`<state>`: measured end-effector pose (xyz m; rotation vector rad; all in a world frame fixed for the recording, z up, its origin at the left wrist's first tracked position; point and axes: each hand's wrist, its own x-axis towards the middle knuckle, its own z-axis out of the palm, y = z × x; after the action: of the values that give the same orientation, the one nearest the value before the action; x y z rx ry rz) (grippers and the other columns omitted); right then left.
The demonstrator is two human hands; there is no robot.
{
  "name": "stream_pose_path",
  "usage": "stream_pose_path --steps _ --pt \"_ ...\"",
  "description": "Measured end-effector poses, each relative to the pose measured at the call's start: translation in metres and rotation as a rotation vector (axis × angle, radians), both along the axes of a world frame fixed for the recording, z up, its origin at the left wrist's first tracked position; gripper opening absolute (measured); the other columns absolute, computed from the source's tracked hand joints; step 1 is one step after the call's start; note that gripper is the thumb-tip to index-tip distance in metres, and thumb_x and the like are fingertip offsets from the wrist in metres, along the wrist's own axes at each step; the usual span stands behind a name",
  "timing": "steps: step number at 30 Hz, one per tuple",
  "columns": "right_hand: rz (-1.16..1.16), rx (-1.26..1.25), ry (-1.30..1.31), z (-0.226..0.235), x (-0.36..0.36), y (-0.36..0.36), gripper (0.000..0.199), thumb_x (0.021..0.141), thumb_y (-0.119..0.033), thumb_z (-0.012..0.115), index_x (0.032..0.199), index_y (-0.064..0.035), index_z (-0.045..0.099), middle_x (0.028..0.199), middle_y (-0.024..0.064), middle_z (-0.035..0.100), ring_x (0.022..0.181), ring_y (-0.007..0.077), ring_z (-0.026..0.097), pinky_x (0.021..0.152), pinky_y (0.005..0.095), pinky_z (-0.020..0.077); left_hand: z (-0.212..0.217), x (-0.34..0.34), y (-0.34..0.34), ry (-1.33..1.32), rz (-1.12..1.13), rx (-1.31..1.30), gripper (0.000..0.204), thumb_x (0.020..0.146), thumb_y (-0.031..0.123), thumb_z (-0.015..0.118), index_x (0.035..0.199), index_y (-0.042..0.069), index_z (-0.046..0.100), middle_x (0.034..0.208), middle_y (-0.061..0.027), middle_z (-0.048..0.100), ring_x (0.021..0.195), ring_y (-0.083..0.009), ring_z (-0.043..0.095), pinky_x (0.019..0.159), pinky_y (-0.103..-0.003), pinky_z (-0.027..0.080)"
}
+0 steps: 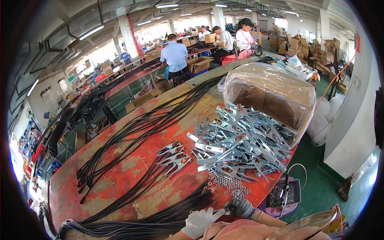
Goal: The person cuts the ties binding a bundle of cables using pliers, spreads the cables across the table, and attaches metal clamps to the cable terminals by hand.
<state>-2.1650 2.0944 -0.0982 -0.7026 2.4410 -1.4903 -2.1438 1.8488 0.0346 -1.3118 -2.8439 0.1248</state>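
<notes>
My left hand point(200, 221) wears a white glove and my right hand point(240, 207) a grey one. They meet at the near edge of the worn red table point(120, 176), pinching the end of a black cable from the bundle point(160, 218) that runs left along that edge. Small metal nuts and washers point(228, 185) lie scattered just beyond my hands. A large pile of shiny metal clamps point(244, 144) lies further back on the right. A few clamps fitted to cables point(174, 156) lie in a row at the table's middle.
Long black cables point(132, 132) stretch across the table toward the far left. A cardboard box wrapped in clear plastic point(268, 92) stands behind the clamps. A bin of small parts point(282, 196) with a hanging tool sits at the right. Several people work at distant benches point(176, 56).
</notes>
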Motion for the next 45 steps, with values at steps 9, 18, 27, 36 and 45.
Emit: stream_pose_path --steps 9,18,27,36,45 --pt "0.094 -0.007 0.24 0.016 0.002 0.015 0.026 0.096 -0.025 0.064 0.12 -0.0168 0.069 0.109 0.0061 0.07 0.096 0.0261 0.066 0.088 0.0372 0.0534 0.006 -0.002 0.004 -0.066 0.02 0.039 0.049 0.092 0.035 0.053 0.14 0.03 0.052 0.087 -0.0059 0.056 0.064 -0.0195 0.062 0.045 -0.034 0.051" --pt "-0.017 0.127 0.048 0.038 -0.004 0.005 0.03 0.088 -0.038 0.072 0.105 -0.0133 0.072 0.094 0.0109 0.068 0.089 0.03 0.067 0.079 0.0382 0.0541 0.002 -0.004 0.002 -0.041 0.015 0.045 0.047 0.092 0.035 0.053 0.139 0.032 0.053 0.085 -0.0045 0.055 0.063 -0.019 0.062 0.044 -0.034 0.05" --pt "0.064 0.049 0.107 0.055 0.001 0.012 0.039 0.09 -0.04 0.071 0.122 -0.0165 0.069 0.103 0.0081 0.07 0.095 0.0272 0.068 0.082 0.0381 0.0547 -0.001 -0.006 0.001 -0.014 0.017 0.099 0.045 0.092 0.035 0.053 0.138 0.032 0.053 0.084 -0.0045 0.055 0.061 -0.0188 0.062 0.043 -0.035 0.05" --pt "0.039 0.132 0.071 0.059 0.016 0.025 0.035 0.095 -0.042 0.065 0.117 -0.0149 0.071 0.098 0.0096 0.071 0.091 0.0285 0.069 0.081 0.0388 0.0551 -0.001 0.007 0.003 0.055 -0.001 0.072 0.047 0.091 0.034 0.054 0.138 0.033 0.053 0.082 -0.0038 0.054 0.059 -0.0177 0.061 0.041 -0.034 0.048" --pt "-0.013 0.153 0.078 0.076 0.003 0.02 0.03 0.092 -0.032 0.069 0.116 -0.0139 0.071 0.096 0.0127 0.071 0.086 0.0291 0.069 0.076 0.0362 0.0544 0.013 -0.003 0.006 0.023 0.073 0.116 0.048 0.088 0.02 0.053 0.135 0.028 0.056 0.084 -0.0034 0.054 0.067 -0.0169 0.061 0.053 -0.032 0.05"
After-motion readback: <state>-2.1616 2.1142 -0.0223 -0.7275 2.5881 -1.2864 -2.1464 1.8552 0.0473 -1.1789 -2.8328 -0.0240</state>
